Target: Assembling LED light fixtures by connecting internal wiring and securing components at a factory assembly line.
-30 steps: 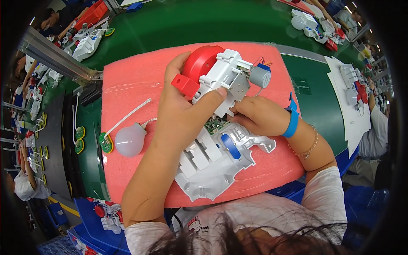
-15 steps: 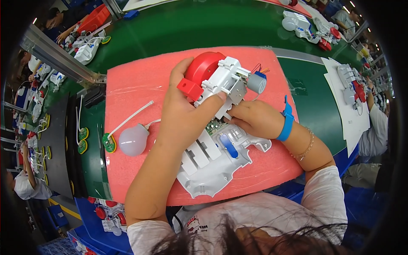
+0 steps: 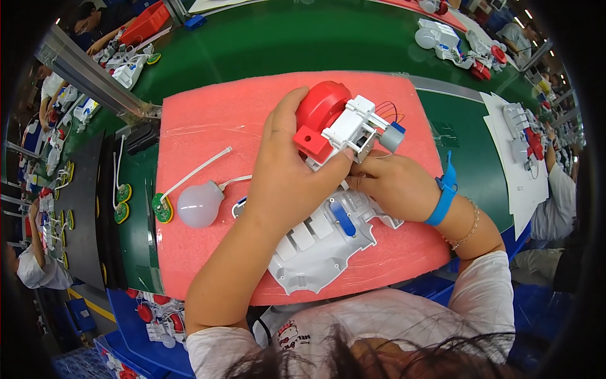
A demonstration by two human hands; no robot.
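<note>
My left hand [image 3: 293, 148] is wrapped round a red-and-white motor assembly [image 3: 353, 123], raised above the pink foam mat. It has a round red part, a red block, a white plastic frame and a small grey motor [image 3: 392, 137] with thin coloured wires. Against the underside of the frame, my right hand [image 3: 394, 186] has its fingers pinched together; what they grip is hidden. Under both hands lies a white plastic housing shell [image 3: 319, 259] with slots and a blue oval part [image 3: 343, 218]. A frosted bulb-shaped cover [image 3: 200, 204] rests left of my forearm, its white cable running toward the shell.
A pink foam mat [image 3: 208, 120] covers the green bench [image 3: 271, 41]. Small green round circuit boards [image 3: 162, 207] with white cables lie at left. Similar assemblies [image 3: 442, 41] sit at the far right, white sheets [image 3: 514, 164] at right. Other people work around the benches.
My left hand has moved right with the motor assembly, which is tilted differently. My right hand has shifted slightly right and down, still pinching beneath it.
</note>
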